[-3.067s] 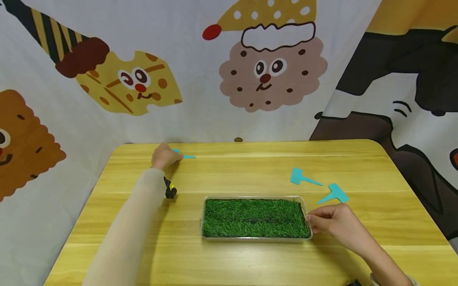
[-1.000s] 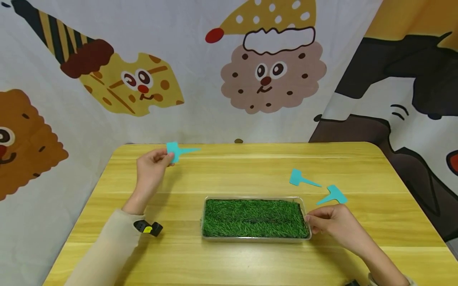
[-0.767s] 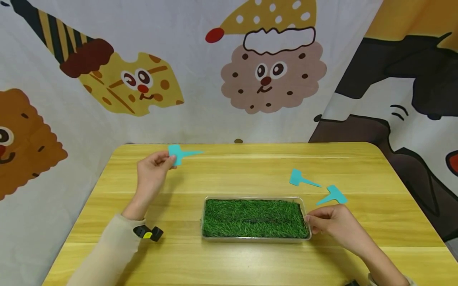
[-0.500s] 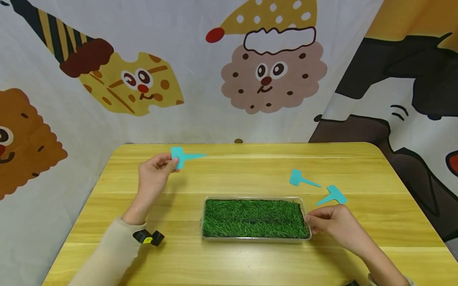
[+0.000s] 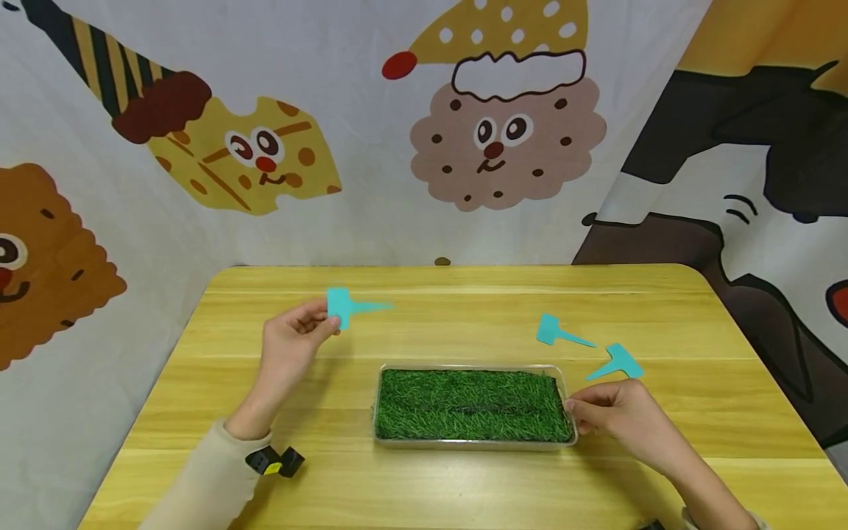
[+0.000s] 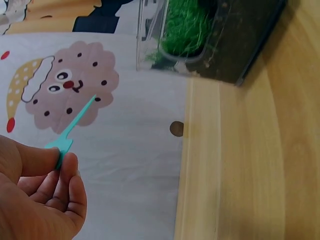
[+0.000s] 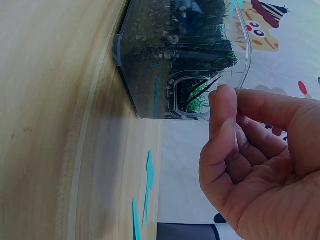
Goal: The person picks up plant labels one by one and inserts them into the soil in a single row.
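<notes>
In the head view my left hand (image 5: 288, 353) pinches the wide head of a teal T-shaped plant label (image 5: 339, 305) between thumb and fingers, raised over the table's left side. Its pointed stem (image 6: 80, 117) sticks out away from the fingertips in the left wrist view. A clear plastic planter box (image 5: 473, 444) full of green grass (image 5: 457, 394) stands at the middle of the table. My right hand (image 5: 629, 419) pinches the rim at its right end with thumb and forefinger. Dark soil and pebbles (image 7: 172, 40) show through its wall in the right wrist view.
Two more teal plant labels lie flat behind my right hand, one label (image 5: 548, 329) farther back and the other label (image 5: 623, 361) closer. The wooden table (image 5: 424, 493) ends at a cartoon-printed cloth (image 5: 371, 221) along the back.
My left hand has picked the plant label up from the table's back left, and it has come nearer and slightly right with it. My right hand has stayed at the box's rim.
</notes>
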Motion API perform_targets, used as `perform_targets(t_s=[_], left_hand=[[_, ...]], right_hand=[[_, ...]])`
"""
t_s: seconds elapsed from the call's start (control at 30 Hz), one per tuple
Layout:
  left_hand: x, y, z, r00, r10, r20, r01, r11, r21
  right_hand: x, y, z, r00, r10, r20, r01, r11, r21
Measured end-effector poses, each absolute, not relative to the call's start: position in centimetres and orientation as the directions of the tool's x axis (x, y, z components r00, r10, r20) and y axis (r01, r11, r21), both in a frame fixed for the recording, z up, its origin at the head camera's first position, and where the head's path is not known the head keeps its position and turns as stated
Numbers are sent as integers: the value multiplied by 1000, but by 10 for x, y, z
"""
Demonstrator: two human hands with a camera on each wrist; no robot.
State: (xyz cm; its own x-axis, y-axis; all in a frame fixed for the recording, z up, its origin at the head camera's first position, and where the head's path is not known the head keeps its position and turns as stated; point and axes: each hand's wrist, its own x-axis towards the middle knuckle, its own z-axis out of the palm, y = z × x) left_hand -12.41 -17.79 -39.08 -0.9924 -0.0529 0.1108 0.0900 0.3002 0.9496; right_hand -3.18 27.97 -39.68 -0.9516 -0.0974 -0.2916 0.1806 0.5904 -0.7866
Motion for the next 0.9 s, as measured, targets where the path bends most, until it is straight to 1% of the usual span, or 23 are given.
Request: perform_targets(t_s=[0.2, 0.5, 0.8, 0.9], left_hand=[[-113, -171, -392, -992, -23, 124, 112, 286, 952], [-101, -159, -393, -984, 26, 175, 176, 253, 951], [-90, -151, -391, -980, 79, 185, 200, 294, 935], [-87, -149, -391, -971, 103, 215, 237, 320, 918]], right_hand=[[-32, 279, -398, -953, -92, -288, 180, 595, -783], [-31, 280, -398, -953, -88, -289, 182, 597, -781], [-31, 280, -398, -956, -90, -280, 172, 601, -781], [-32, 280, -398, -956, -91, -278, 171, 598, -783]])
